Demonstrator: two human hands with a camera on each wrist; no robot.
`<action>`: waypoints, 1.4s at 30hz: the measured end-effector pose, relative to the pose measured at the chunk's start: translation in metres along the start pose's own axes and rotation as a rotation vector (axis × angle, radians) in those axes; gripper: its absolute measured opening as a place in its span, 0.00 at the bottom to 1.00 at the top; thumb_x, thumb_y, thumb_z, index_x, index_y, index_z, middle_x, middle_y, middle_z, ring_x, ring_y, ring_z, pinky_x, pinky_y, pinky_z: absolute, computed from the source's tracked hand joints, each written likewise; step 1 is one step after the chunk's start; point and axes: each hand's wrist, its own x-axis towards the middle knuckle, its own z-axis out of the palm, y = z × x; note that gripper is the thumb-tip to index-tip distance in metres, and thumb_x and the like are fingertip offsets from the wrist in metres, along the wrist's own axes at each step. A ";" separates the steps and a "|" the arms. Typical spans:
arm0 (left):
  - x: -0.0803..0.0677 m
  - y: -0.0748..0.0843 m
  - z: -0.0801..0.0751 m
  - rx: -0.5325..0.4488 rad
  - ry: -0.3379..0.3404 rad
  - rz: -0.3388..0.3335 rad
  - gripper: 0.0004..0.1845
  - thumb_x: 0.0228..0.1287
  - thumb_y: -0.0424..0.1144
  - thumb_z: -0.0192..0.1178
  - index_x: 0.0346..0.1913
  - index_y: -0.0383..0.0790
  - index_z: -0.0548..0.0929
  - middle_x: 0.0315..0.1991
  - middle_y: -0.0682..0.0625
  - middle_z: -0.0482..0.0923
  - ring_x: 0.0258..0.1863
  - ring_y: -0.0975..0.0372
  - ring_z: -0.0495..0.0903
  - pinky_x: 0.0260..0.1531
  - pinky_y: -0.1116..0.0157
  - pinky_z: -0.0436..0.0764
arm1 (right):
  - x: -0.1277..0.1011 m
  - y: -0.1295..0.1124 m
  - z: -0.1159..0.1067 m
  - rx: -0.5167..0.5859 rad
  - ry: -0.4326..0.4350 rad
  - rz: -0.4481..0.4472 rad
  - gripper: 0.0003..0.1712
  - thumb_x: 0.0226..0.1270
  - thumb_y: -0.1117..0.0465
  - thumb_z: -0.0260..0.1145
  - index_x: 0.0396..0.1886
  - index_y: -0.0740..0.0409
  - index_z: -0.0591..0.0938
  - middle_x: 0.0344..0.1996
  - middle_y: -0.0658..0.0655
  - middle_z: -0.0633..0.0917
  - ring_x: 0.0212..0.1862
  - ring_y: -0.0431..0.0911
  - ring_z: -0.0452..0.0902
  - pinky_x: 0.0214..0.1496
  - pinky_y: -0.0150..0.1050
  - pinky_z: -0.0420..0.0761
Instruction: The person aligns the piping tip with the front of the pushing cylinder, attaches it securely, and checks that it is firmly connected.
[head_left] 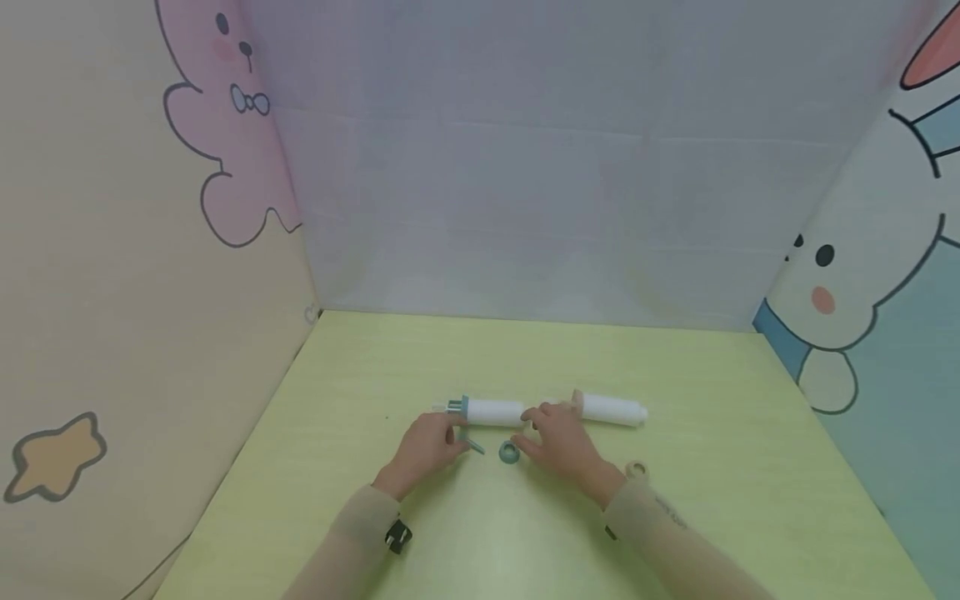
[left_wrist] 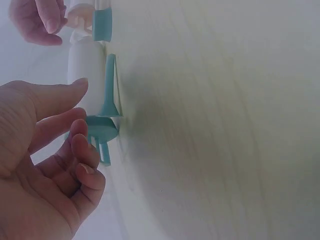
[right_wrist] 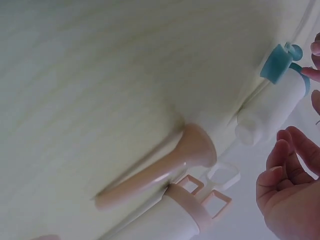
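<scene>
left hand relaxed, empty, beside blue tube | right hand loose, empty, between tubes | cap near blue tube

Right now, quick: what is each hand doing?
Left hand: open, fingers loosely curled beside the white plastic cylinder with the teal end, holding nothing.
Right hand: open, empty.

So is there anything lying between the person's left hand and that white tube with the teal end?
Nothing visible. The left hand hovers right beside the white tube, fingertips almost at its teal end; the teal plunger lies on the tube's other side.
</scene>
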 end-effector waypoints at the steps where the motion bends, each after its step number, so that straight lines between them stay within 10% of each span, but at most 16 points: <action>1: 0.000 0.000 0.001 0.003 0.000 0.004 0.16 0.53 0.42 0.68 0.46 0.43 0.84 0.16 0.58 0.70 0.16 0.67 0.66 0.15 0.70 0.65 | -0.002 -0.001 0.001 0.020 -0.023 0.003 0.21 0.56 0.45 0.69 0.43 0.55 0.82 0.31 0.51 0.81 0.32 0.42 0.76 0.46 0.48 0.73; 15: -0.002 -0.006 0.010 0.023 -0.035 0.018 0.12 0.51 0.35 0.66 0.42 0.42 0.85 0.24 0.56 0.77 0.21 0.66 0.69 0.21 0.69 0.69 | -0.014 -0.013 0.021 0.017 -0.237 -0.064 0.28 0.59 0.48 0.67 0.56 0.54 0.76 0.49 0.52 0.78 0.45 0.44 0.78 0.45 0.39 0.79; 42: -0.007 -0.006 0.017 -0.037 -0.011 0.079 0.09 0.50 0.35 0.68 0.37 0.40 0.86 0.31 0.52 0.82 0.30 0.65 0.77 0.33 0.67 0.77 | -0.016 -0.003 0.020 0.239 -0.203 0.016 0.17 0.57 0.60 0.67 0.44 0.60 0.76 0.37 0.52 0.79 0.40 0.43 0.75 0.41 0.38 0.77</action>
